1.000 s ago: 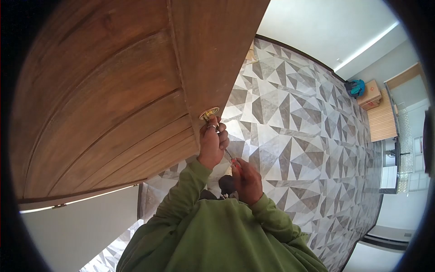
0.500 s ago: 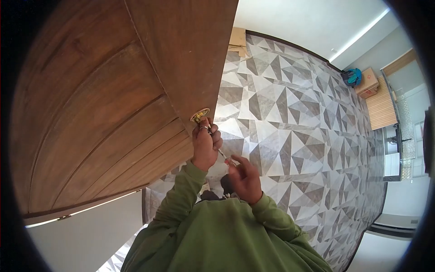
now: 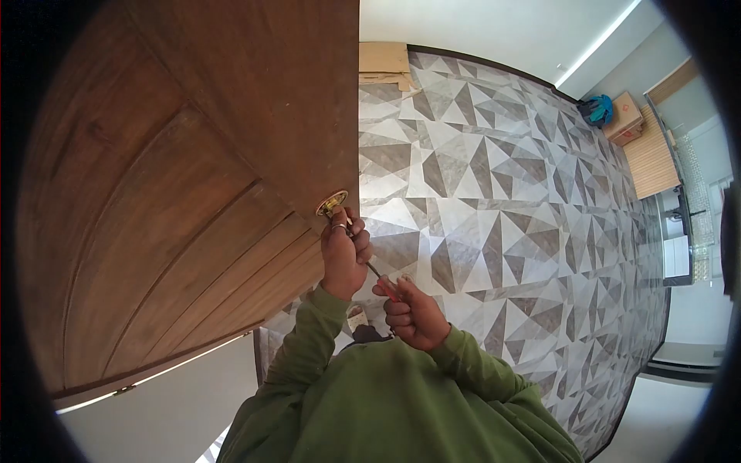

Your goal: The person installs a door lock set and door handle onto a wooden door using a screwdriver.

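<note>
A brown wooden door (image 3: 255,131) fills the left side, with a round brass lock fitting (image 3: 332,203) near its edge. My left hand (image 3: 346,251) is closed at the fitting, its fingers pinched around the front end of a screwdriver's thin shaft. The screwdriver (image 3: 390,288) has a clear red handle, and my right hand (image 3: 417,314) is wrapped round it, below and to the right of my left hand. The screwdriver's tip is hidden behind my left fingers.
Flattened cardboard (image 3: 384,62) lies by the wall beyond the door. A cardboard box (image 3: 624,121) and a blue-green bag (image 3: 597,111) stand at the far right, near a slatted wood panel (image 3: 651,163). Hinges (image 3: 124,390) show on the door's far edge.
My right hand has gone from loose, blurred fingers to a closed grip on the screwdriver handle. The door and fitting appear shifted slightly left in view.
</note>
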### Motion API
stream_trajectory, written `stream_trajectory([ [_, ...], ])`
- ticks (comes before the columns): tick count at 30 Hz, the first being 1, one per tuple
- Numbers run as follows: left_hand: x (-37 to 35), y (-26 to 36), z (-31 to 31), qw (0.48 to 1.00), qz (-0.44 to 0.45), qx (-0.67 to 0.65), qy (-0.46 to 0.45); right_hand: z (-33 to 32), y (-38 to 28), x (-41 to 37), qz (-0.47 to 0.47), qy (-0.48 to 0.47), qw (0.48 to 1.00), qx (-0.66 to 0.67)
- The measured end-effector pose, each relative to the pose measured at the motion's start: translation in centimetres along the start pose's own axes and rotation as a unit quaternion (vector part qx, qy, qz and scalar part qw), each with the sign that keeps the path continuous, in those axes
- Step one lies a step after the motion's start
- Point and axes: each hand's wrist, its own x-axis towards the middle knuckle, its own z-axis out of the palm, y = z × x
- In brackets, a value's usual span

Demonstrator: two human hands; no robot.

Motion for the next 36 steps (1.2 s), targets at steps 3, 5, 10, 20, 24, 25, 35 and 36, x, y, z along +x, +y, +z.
stream_trajectory([
  [3,0.0,0.2,0.1,1.000,-0.003,-0.014,0.007,0.2,1.6,0.9,-0.273,0.058,0.916,-0.290],
  [5,0.0,0.1,0.0,1.000,0.001,-0.013,0.003,0.2,1.9,1.2,-0.491,0.118,0.681,-0.530],
  [10,0.0,-0.3,-0.3,1.000,0.011,-0.010,0.009,0.6,1.1,0.7,-0.326,0.121,0.809,-0.473],
  [20,0.5,-0.2,-0.6,1.000,0.019,0.009,0.016,0.6,1.1,0.4,-0.099,0.030,0.982,-0.159],
  [24,0.6,-0.4,-0.3,0.999,0.039,0.006,0.029,1.5,1.5,0.7,-0.493,0.156,0.606,-0.605],
  [25,0.4,-0.4,-0.1,0.999,0.038,0.009,0.028,1.5,1.6,0.7,-0.463,0.159,0.639,-0.593],
  [35,0.3,0.0,-0.3,0.999,0.025,0.013,0.020,-0.9,0.4,1.0,-0.085,0.011,0.985,-0.149],
  [36,0.3,-0.1,-0.5,0.999,0.025,0.012,0.016,-0.9,0.6,1.1,-0.088,0.009,0.984,-0.154],
])
